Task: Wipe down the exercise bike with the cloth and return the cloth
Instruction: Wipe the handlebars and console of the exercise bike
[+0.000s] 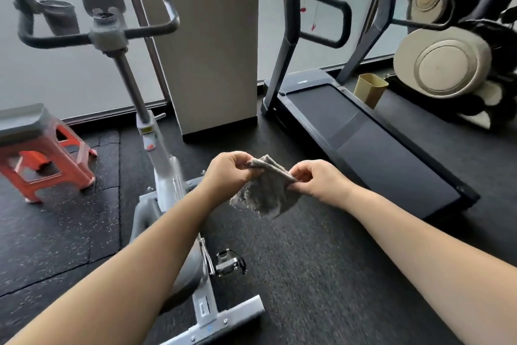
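- Head view: both your bare forearms reach forward and inward from the bottom corners, so the hands meet near the middle of the frame, above the dark rubber floor (321, 255).
- Your left hand (228, 171) is curled, knuckles up, thumb and fingertips pinched on the upper left corner of the grey cloth (267, 191).
- Your right hand (319, 179) is likewise closed in a pinch, fingers folded, gripping the cloth's upper right edge.
- The cloth is stretched between the two hands along its top edge, which runs roughly left to right, dipping slightly toward your right hand; the rest hangs down below the hands in a loose, crumpled fold. It touches nothing but your fingers.
- The exercise bike (163, 177) stands just left of the cloth, under your left forearm. Its long axis runs from the handlebars (98, 34) at upper left down to the base bar near the bottom edge; a pedal (228, 263) sticks out toward the right.
- A treadmill (377, 146) lies to the right, and an orange stool (47, 165) stands at the left, well apart from the hands.
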{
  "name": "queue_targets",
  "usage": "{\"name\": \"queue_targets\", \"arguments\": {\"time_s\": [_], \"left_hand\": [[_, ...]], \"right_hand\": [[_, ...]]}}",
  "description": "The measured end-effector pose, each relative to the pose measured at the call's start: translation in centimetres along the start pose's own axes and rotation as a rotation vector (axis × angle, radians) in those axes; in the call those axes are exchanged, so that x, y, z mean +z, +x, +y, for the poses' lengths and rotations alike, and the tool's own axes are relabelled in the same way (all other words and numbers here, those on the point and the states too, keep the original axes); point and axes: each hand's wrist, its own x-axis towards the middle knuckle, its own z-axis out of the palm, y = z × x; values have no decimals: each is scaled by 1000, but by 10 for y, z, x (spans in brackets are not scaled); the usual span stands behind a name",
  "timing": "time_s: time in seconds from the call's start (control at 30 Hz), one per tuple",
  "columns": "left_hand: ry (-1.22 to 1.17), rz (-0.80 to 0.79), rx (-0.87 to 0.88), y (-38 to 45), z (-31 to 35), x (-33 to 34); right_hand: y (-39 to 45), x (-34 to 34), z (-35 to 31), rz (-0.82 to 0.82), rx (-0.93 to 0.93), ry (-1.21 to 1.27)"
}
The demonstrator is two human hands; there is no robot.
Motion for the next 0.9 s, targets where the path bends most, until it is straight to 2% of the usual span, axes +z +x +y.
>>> {"name": "queue_targets", "arguments": {"time_s": [0.07, 0.17, 0.3, 0.43, 0.6, 0.77, 0.9], "left_hand": [[-32, -27, -46, 24, -6, -5], [-169, -16, -91, 63, -5, -8], [-333, 6, -84, 111, 0, -15], [-387, 54, -58, 157, 6, -30], [-298, 81, -44, 217, 4, -45], [-254, 261, -105, 285, -11, -51], [-349, 469, -153, 341, -18, -64]], "right_hand": [[27, -7, -1, 49, -17, 20], [70, -23, -13, 137, -21, 220], [122, -45, -28, 157, -33, 411], [171, -60, -32, 171, -55, 507], [240, -68, -28, 107, -75, 558], [330, -83, -19, 30, -152, 499], [405, -107, -16, -35, -196, 455]]}}
